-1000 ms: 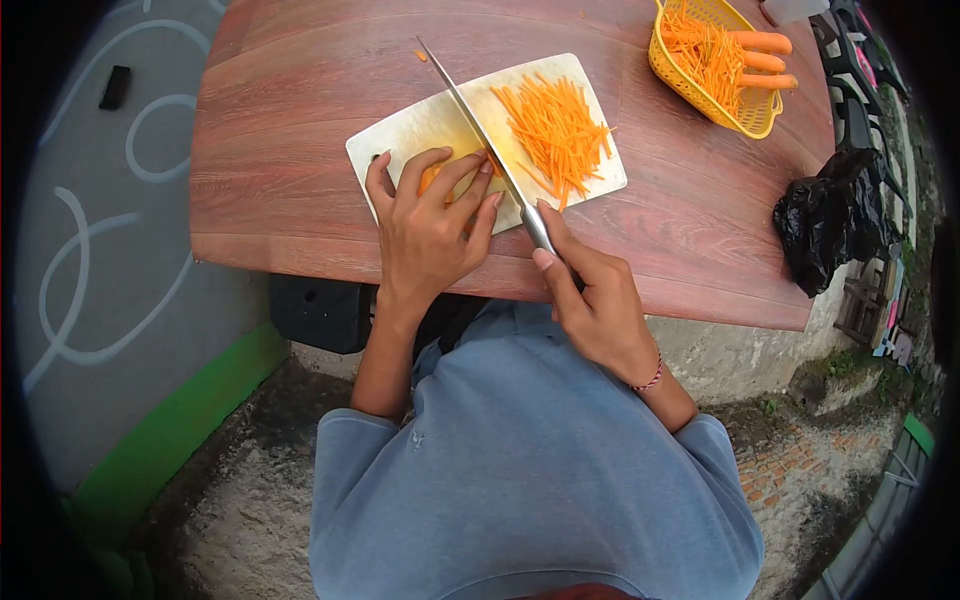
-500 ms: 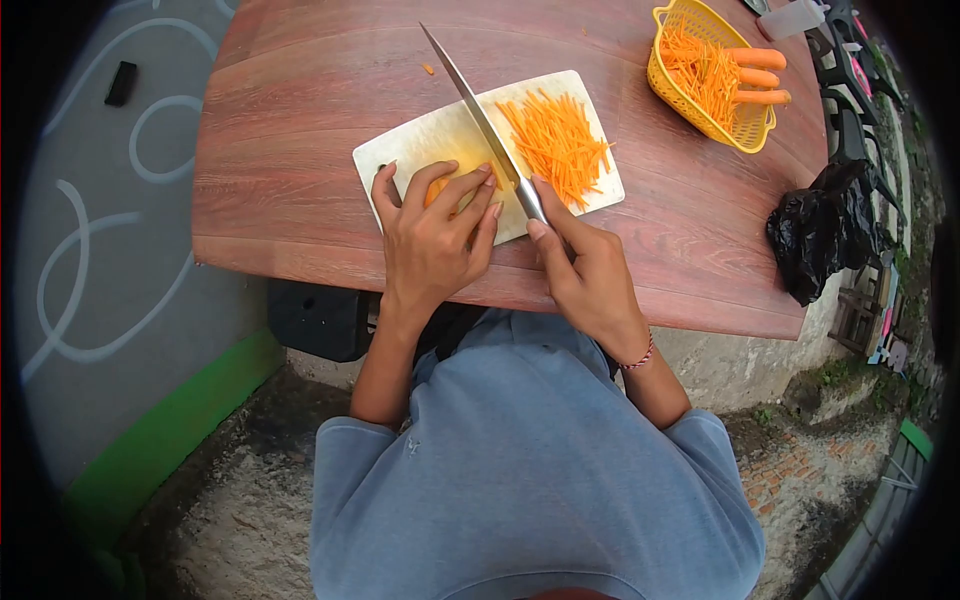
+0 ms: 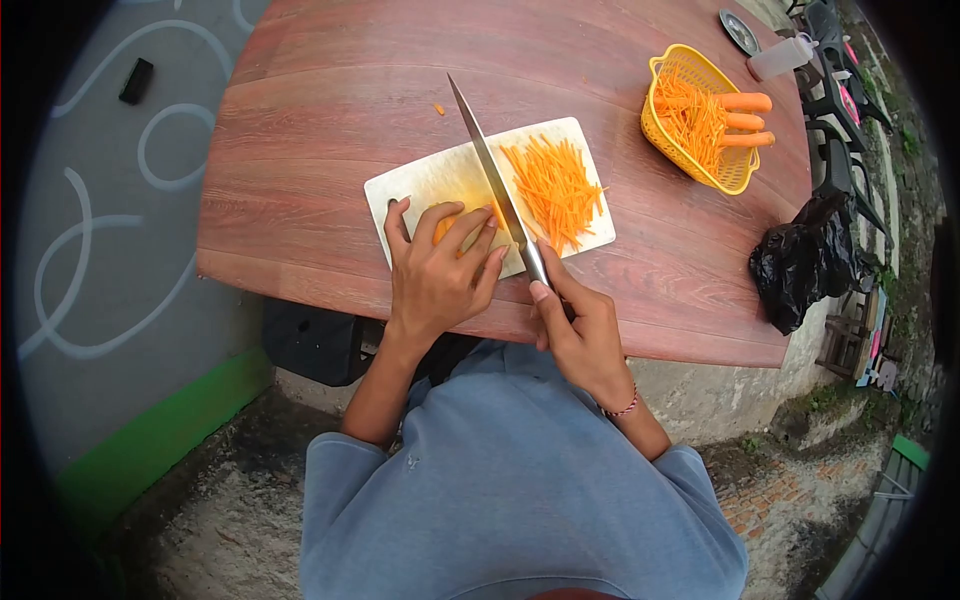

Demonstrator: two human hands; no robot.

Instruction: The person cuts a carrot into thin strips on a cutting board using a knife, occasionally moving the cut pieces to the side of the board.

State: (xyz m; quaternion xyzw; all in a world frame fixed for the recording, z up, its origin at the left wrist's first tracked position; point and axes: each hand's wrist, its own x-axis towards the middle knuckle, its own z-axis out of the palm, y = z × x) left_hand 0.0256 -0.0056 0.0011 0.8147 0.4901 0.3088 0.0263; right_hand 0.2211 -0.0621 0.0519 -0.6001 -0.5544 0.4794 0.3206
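A white cutting board (image 3: 425,182) lies on the wooden table near its front edge. My left hand (image 3: 440,270) presses bent fingers on an orange carrot piece (image 3: 446,229), mostly covered by the fingers. In my right hand (image 3: 578,325) is the handle of a long knife (image 3: 494,175), its blade slanting up and left across the board, just right of my left fingertips. A heap of shredded carrot (image 3: 556,190) lies on the board to the right of the blade.
Shredded carrot and three whole carrots (image 3: 745,102) sit in a yellow basket (image 3: 688,158) at the right. Beyond are a plastic bottle (image 3: 780,59), a metal dish (image 3: 739,32) and a black plastic bag (image 3: 800,262) by the table's right edge. One carrot scrap (image 3: 438,109) lies behind the board.
The camera view has shifted, so the table and board appear lower. The bottle and dish show more fully. Both hands keep their holds, with the knife still beside my left fingertips.
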